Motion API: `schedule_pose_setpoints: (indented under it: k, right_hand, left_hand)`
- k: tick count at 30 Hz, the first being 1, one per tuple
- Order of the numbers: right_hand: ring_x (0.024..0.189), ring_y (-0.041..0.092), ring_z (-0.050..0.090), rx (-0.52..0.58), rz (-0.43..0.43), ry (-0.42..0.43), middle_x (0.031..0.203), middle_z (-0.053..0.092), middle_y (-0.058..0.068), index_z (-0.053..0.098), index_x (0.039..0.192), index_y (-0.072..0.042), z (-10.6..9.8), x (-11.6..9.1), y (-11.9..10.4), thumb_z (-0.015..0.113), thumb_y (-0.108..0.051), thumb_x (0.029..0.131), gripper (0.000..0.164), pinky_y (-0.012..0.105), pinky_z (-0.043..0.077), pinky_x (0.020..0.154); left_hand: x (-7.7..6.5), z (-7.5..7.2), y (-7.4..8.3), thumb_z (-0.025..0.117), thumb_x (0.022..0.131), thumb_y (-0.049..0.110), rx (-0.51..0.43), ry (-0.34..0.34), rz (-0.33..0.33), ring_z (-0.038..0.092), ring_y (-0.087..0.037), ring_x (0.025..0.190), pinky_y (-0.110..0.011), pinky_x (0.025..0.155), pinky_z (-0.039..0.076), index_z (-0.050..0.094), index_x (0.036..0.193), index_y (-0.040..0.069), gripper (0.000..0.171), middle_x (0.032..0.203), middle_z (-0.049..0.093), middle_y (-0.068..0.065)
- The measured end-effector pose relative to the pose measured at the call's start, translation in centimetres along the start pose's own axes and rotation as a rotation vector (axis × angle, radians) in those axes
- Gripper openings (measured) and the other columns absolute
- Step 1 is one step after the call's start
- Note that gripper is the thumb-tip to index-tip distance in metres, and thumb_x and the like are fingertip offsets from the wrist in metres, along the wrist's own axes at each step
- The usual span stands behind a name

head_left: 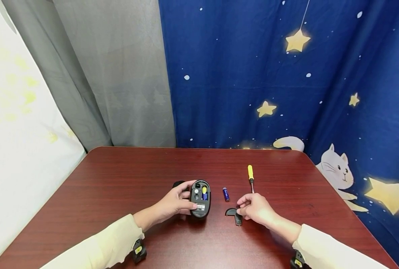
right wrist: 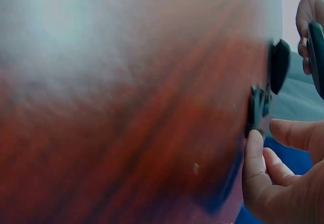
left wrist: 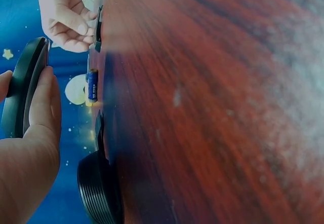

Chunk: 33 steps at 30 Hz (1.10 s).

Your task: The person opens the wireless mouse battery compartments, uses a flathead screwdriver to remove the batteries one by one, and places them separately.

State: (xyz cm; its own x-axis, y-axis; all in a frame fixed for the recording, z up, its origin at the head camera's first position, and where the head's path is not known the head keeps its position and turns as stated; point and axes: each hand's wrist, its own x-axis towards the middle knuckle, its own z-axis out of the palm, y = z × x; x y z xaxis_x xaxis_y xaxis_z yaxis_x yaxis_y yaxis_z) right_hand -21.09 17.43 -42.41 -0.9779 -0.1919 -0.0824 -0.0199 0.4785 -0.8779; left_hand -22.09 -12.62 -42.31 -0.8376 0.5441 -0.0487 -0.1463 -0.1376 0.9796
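Observation:
My left hand [head_left: 177, 201] grips a black computer mouse [head_left: 200, 211] by its sides, held up off the table with its underside facing me. The mouse's battery bay lies uncovered, with a blue and yellow battery [head_left: 204, 193] inside it. My right hand [head_left: 258, 210] has thumb and fingertips at the right edge of a black battery cover [head_left: 231, 212], seemingly pinching it; the cover is at table level. Between the two hands a loose blue battery [head_left: 226, 194] lies on the tabletop, also visible in the left wrist view.
A screwdriver [head_left: 250, 172] with a yellow handle lies beyond my right hand, its tip pointing toward it. Behind my left hand is a dark rounded object with a ribbed side [left wrist: 98, 188], mostly hidden from the head view. Curtains stand behind the reddish-brown table [head_left: 135, 164].

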Motion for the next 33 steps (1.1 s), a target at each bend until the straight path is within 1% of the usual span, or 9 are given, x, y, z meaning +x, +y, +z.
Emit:
schedule_pose_setpoints:
  k: [6, 14, 18, 21, 24, 26, 29, 31, 33]
  right_hand:
    - [0.065, 0.023, 0.064, -0.008, 0.032, 0.070, 0.079, 0.063, 0.008, 0.065, 0.099, 0.008, -1.4, 1.5, -0.9, 0.072, 0.005, 0.080, 0.021, 0.035, 0.057, 0.059]
    - [0.064, 0.024, 0.065, -0.074, 0.016, 0.171, 0.085, 0.066, 0.011, 0.063, 0.106, 0.010, -4.8, 4.9, -2.0, 0.074, -0.003, 0.083, 0.029, 0.039, 0.057, 0.063]
    - [0.073, 0.029, 0.068, -0.103, 0.032, 0.208, 0.090, 0.068, 0.015, 0.062, 0.109, 0.010, -6.2, 6.6, -2.3, 0.073, -0.006, 0.085, 0.031, 0.040, 0.057, 0.069]
    - [0.080, 0.033, 0.069, -0.156, 0.055, 0.232, 0.093, 0.069, 0.017, 0.062, 0.111, 0.009, -6.9, 7.8, -2.3, 0.071, -0.010, 0.087, 0.032, 0.038, 0.057, 0.070]
    - [0.080, 0.033, 0.069, -0.220, 0.083, 0.251, 0.099, 0.068, 0.019, 0.062, 0.112, 0.007, -7.3, 8.9, -2.2, 0.070, -0.014, 0.088, 0.033, 0.036, 0.056, 0.070]
    - [0.080, 0.032, 0.069, -0.262, 0.096, 0.256, 0.103, 0.067, 0.021, 0.062, 0.113, 0.007, -7.5, 9.6, -1.9, 0.070, -0.016, 0.088, 0.034, 0.035, 0.056, 0.069]
    - [0.078, 0.030, 0.070, -0.288, 0.120, 0.255, 0.108, 0.065, 0.024, 0.063, 0.110, 0.007, -7.6, 10.6, -1.3, 0.072, -0.017, 0.086, 0.035, 0.035, 0.056, 0.069]
    - [0.074, 0.027, 0.069, -0.304, 0.134, 0.253, 0.106, 0.065, 0.023, 0.063, 0.105, 0.007, -7.5, 11.2, -0.8, 0.074, -0.016, 0.084, 0.033, 0.033, 0.056, 0.067]
    - [0.068, 0.023, 0.068, -0.325, 0.152, 0.251, 0.096, 0.066, 0.019, 0.065, 0.097, 0.004, -7.5, 11.8, -0.3, 0.075, -0.017, 0.082, 0.028, 0.030, 0.055, 0.063]
  left_hand:
    - [0.0, 0.0, 0.0, 0.069, 0.082, -0.005, 0.000, -0.003, 0.006, 0.065, -0.033, 0.100, -0.046, 0.080, 0.054, 0.032, 0.149, 0.011, 0.079, 0.127, 0.056, -0.025]
    - [0.1, 0.1, 0.1, 0.069, 0.082, -0.005, -0.002, -0.011, 0.009, 0.065, -0.033, 0.101, -0.046, 0.080, 0.055, 0.032, 0.149, 0.011, 0.079, 0.127, 0.056, -0.024]
    - [0.1, 0.0, 0.1, 0.070, 0.082, -0.004, -0.002, -0.007, 0.005, 0.065, -0.033, 0.101, -0.045, 0.080, 0.055, 0.032, 0.149, 0.011, 0.078, 0.127, 0.056, -0.024]
    - [0.1, 0.0, 0.1, 0.070, 0.082, -0.004, -0.004, -0.005, -0.002, 0.065, -0.033, 0.100, -0.045, 0.080, 0.055, 0.032, 0.149, 0.011, 0.079, 0.127, 0.056, -0.024]
    - [0.1, 0.0, 0.1, 0.070, 0.082, -0.004, -0.008, -0.007, -0.006, 0.065, -0.033, 0.100, -0.045, 0.080, 0.054, 0.031, 0.149, 0.011, 0.079, 0.127, 0.056, -0.024]
    - [0.0, 0.0, 0.1, 0.070, 0.082, -0.004, -0.008, -0.007, -0.005, 0.065, -0.033, 0.100, -0.045, 0.080, 0.054, 0.031, 0.149, 0.010, 0.079, 0.127, 0.056, -0.024]
    - [0.1, 0.0, 0.1, 0.070, 0.082, -0.004, -0.007, -0.008, -0.002, 0.065, -0.033, 0.100, -0.046, 0.081, 0.054, 0.032, 0.149, 0.010, 0.079, 0.127, 0.056, -0.024]
    - [0.1, 0.0, 0.1, 0.070, 0.082, -0.004, -0.009, -0.008, -0.002, 0.065, -0.033, 0.100, -0.046, 0.081, 0.054, 0.032, 0.149, 0.010, 0.079, 0.127, 0.056, -0.024]
    - [0.1, 0.0, 0.1, 0.070, 0.082, -0.004, -0.011, -0.009, -0.003, 0.065, -0.034, 0.100, -0.047, 0.081, 0.054, 0.032, 0.149, 0.011, 0.078, 0.127, 0.056, -0.024]
